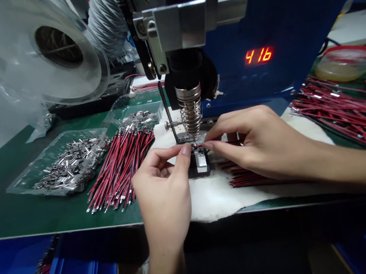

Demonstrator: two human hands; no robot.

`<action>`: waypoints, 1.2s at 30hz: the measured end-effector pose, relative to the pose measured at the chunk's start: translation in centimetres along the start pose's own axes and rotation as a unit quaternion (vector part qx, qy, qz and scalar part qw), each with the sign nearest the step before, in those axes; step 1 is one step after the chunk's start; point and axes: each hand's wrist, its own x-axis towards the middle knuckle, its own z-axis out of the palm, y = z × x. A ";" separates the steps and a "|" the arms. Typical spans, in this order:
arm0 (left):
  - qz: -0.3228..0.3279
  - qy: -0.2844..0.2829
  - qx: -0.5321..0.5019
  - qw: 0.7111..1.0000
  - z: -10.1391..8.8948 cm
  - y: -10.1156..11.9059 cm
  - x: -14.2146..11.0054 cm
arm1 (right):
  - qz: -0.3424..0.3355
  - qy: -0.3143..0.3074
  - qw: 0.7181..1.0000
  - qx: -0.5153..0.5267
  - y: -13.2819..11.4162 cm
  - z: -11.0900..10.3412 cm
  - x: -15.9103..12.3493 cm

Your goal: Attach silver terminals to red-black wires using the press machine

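My left hand (162,182) is closed in a pinch just left of the small metal fixture block (201,161). What its fingertips hold is too small and covered to make out. Thumb and index finger of my right hand (257,143) pinch a thin red and black wire (199,145) from the other side. Both sets of fingertips nearly meet over the block, right below the spring-wrapped soldering tip (191,110) of the bench machine. A white cloth (211,202) lies under the block and my hands.
Small metal parts fill a clear tray (57,162) at left. Beside it lies a pile of red and black wires (121,166); more wires (350,109) lie at right. Behind stands a blue machine housing (274,14) reading 416, with a clear reel (59,50) at upper left.
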 end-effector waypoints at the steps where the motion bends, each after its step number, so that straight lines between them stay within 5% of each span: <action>1: 0.002 0.000 0.004 1.000 0.0 0.0 0.0 | 0.000 0.000 1.000 0.000 0.0 0.0 0.0; 36: -0.018 -0.006 -0.025 1.000 0.0 -0.1 0.0 | 0.008 -0.001 1.000 0.010 -0.1 0.1 0.0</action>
